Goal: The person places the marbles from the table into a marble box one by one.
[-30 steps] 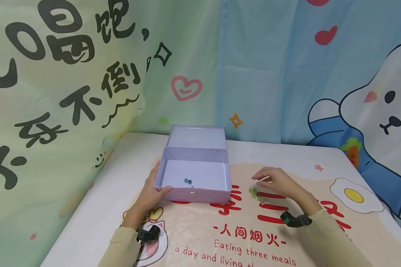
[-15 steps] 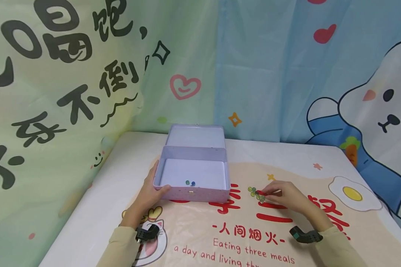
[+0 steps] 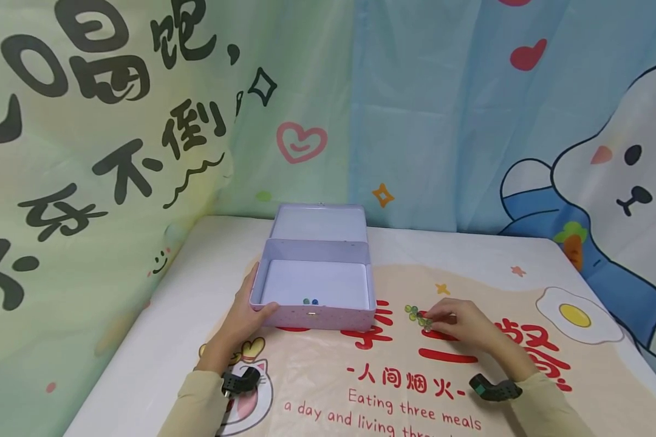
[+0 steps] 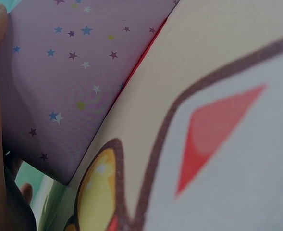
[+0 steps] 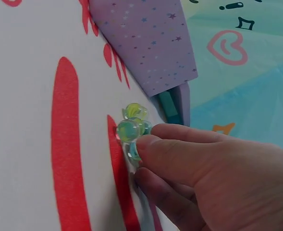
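A lilac tin box (image 3: 290, 317), patterned with small stars, stands with its lid thrown back in the head view. My left hand (image 3: 246, 315) holds its left front corner, thumb over the front rim and fingers along the side. Inside, near the front wall, lie a green marble (image 3: 306, 301) and a blue marble (image 3: 314, 302). To the right of the box, several clear yellow-green marbles (image 3: 412, 312) sit in a cluster on the tabletop. My right hand (image 3: 472, 328) pinches at this cluster; in the right wrist view thumb and forefinger meet on a glass marble (image 5: 133, 153), partly hidden.
A printed mat (image 3: 317, 376) with red characters and a fried egg picture covers much of the white table (image 3: 197, 243). Behind rises a printed cloth backdrop (image 3: 415, 121). Black wrist cameras (image 3: 494, 388) are strapped to both wrists.
My right hand has come down and toward me onto the marble cluster, its fingertips closing there. The two marbles in the box have rolled slightly. My left hand stays on the box.
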Demonstrator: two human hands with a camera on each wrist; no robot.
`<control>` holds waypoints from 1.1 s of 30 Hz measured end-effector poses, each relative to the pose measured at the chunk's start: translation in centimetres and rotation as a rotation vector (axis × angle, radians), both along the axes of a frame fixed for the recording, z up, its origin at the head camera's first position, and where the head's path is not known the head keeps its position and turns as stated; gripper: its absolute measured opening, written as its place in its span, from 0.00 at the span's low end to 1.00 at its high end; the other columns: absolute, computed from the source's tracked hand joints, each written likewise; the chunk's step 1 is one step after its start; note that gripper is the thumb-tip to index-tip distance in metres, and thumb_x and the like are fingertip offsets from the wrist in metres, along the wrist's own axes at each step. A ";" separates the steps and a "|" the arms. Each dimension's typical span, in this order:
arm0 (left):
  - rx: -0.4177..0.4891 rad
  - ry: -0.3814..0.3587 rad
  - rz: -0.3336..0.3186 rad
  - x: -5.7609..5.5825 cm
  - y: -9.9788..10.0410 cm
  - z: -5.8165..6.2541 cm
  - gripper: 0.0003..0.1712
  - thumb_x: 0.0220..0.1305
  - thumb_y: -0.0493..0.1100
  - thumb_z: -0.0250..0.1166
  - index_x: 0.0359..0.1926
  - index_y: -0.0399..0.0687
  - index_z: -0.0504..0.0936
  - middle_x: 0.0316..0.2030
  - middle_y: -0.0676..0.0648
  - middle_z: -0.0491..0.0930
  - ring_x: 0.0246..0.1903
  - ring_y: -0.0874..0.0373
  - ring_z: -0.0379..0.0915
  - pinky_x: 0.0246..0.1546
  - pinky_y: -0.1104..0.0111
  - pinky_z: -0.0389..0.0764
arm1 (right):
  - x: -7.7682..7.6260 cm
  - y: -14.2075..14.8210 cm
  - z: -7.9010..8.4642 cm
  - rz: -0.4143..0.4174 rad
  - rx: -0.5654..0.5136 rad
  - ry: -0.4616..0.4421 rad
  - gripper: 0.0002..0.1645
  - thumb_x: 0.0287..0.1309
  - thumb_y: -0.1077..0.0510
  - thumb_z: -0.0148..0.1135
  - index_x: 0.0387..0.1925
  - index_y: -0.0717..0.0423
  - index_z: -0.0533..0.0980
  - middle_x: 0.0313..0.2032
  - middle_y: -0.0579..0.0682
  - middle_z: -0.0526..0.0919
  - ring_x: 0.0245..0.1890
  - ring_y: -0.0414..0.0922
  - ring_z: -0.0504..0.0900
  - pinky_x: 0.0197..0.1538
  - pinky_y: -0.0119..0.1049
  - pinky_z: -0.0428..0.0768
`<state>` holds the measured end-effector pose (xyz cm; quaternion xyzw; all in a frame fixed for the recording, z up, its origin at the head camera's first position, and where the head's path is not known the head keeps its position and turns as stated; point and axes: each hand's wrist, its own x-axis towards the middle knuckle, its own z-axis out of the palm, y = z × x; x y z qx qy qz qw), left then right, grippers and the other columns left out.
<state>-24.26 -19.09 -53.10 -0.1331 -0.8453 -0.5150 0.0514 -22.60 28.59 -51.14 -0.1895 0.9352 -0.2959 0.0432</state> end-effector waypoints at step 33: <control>0.018 0.008 0.005 0.0 0.1 0.0 0.58 0.52 0.48 0.67 0.75 0.67 0.38 0.74 0.44 0.46 0.69 0.40 0.51 0.63 0.38 0.58 | -0.4 -0.2 0.1 0.063 0.024 0.067 0.09 0.50 0.57 0.70 0.36 0.44 0.85 0.36 0.39 0.84 0.39 0.38 0.80 0.43 0.31 0.82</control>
